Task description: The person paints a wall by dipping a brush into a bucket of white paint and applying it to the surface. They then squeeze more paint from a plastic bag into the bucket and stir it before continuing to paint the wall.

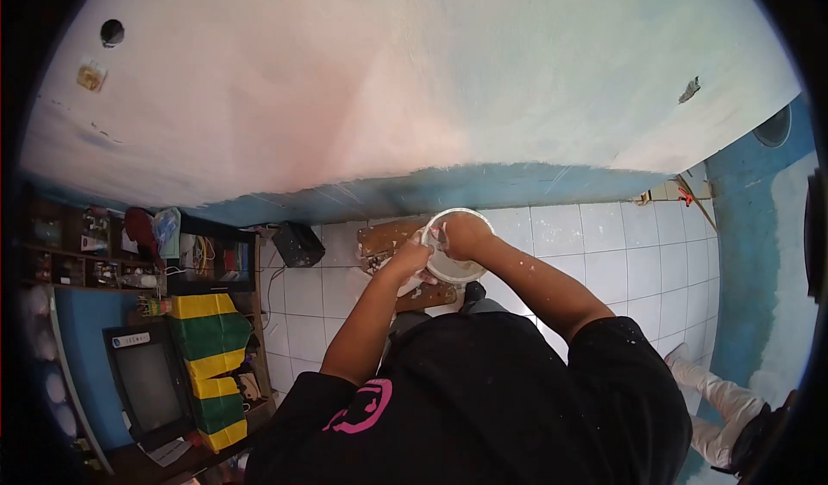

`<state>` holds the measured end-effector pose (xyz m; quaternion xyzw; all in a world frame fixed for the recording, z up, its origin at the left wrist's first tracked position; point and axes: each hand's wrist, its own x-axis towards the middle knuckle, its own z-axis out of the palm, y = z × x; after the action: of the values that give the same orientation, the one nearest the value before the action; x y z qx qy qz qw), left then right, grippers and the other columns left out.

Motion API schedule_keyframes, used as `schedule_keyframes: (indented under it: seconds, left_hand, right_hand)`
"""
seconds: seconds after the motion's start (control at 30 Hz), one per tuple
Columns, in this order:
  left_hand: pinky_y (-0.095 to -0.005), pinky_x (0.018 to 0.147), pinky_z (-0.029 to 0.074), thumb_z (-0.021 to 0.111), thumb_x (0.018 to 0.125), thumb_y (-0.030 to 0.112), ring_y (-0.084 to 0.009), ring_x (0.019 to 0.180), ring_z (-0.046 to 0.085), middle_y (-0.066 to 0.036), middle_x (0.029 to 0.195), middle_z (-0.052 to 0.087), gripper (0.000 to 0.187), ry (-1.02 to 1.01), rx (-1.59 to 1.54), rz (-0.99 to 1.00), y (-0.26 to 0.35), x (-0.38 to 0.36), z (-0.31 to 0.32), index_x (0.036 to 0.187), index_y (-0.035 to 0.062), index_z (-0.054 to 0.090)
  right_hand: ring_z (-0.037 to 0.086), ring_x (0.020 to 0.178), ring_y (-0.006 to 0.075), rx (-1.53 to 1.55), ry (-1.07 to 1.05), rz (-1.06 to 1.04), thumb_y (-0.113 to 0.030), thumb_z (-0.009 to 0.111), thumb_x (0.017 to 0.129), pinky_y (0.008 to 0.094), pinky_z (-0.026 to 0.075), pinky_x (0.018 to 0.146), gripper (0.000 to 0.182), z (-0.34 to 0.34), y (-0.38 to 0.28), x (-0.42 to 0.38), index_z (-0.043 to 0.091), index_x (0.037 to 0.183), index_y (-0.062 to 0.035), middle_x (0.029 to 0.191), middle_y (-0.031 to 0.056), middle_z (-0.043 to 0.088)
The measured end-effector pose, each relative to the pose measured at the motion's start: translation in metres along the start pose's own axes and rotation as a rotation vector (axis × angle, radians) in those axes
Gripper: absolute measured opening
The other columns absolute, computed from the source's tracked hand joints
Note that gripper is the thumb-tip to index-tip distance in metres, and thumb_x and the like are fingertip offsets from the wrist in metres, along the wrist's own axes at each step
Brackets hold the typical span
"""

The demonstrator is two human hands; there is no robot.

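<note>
A white bucket (457,270) is in front of me at about waist height, with pale, whitish material inside. My left hand (414,255) is closed on the bucket's left rim. Down in the mouth of the bucket, my right hand (467,236) has its fingers curled; whatever they hold is hidden. Beneath the bucket, a wooden bench or board (388,236) with whitish spatters shows partly on the tiles.
A wall (345,88), pale above and blue below, rises ahead. White floor tiles (604,226) spread right. At left are a black box (297,244), cluttered shelves (95,243) and a television (148,381). Another person's leg (716,390) shows at lower right.
</note>
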<state>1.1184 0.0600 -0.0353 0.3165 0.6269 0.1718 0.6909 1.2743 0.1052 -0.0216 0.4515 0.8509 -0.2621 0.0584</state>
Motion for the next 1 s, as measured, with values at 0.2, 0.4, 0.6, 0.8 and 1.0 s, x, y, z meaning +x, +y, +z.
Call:
schedule_keyframes:
  seconds: [0.2,0.4,0.6,0.8,1.0]
  left_hand:
    - [-0.0339,0.041,0.054,0.043,0.080,0.008,-0.0254,0.067,0.063,-0.016,0.097,0.055,0.049,0.010,0.098,0.203,0.002,-0.019,0.010,0.128,0.0044,0.034]
    - [-0.0307,0.043,0.052,0.045,0.076,0.004,-0.0223,0.065,0.063,-0.016,0.097,0.059,0.047,0.075,0.281,0.367,0.012,-0.052,0.020,0.123,0.0018,0.042]
    - [-0.0308,0.042,0.052,0.046,0.074,0.004,-0.0235,0.057,0.063,-0.018,0.089,0.061,0.049,0.101,0.277,0.396,0.007,-0.091,0.029,0.123,0.0009,0.042]
    - [-0.0316,0.051,0.051,0.048,0.070,0.003,-0.0227,0.060,0.064,-0.018,0.080,0.063,0.045,0.177,0.384,0.511,0.006,-0.136,0.033,0.115,-0.0008,0.050]
    - [-0.0323,0.061,0.050,0.050,0.068,0.003,-0.0215,0.068,0.063,-0.018,0.082,0.064,0.040,0.063,0.438,0.687,0.002,-0.149,0.048,0.107,0.0019,0.057]
  right_hand:
    - [0.063,0.076,0.0332,0.024,0.153,-0.034,-0.029,0.066,0.072,0.0402,0.051,0.069,0.026,-0.038,-0.007,-0.054,0.065,0.081,-0.0045,0.080,0.0183,0.064]
    - [0.061,0.076,0.0338,0.278,0.317,-0.027,-0.026,0.070,0.072,0.0384,0.050,0.068,0.024,-0.067,-0.018,-0.108,0.065,0.083,-0.0056,0.081,0.0161,0.064]
    - [0.060,0.079,0.0334,0.221,0.237,-0.212,-0.027,0.069,0.073,0.0397,0.049,0.071,0.025,-0.081,-0.026,-0.141,0.066,0.088,-0.0083,0.087,0.0133,0.064]
    - [0.059,0.073,0.0344,0.209,0.189,-0.313,-0.019,0.072,0.070,0.0388,0.048,0.065,0.019,-0.082,-0.039,-0.171,0.065,0.081,-0.0059,0.083,0.0125,0.064]
    - [0.061,0.080,0.0305,0.062,0.169,-0.280,-0.017,0.067,0.071,0.0383,0.049,0.072,0.019,-0.094,-0.051,-0.211,0.068,0.089,-0.0122,0.091,0.0102,0.065]
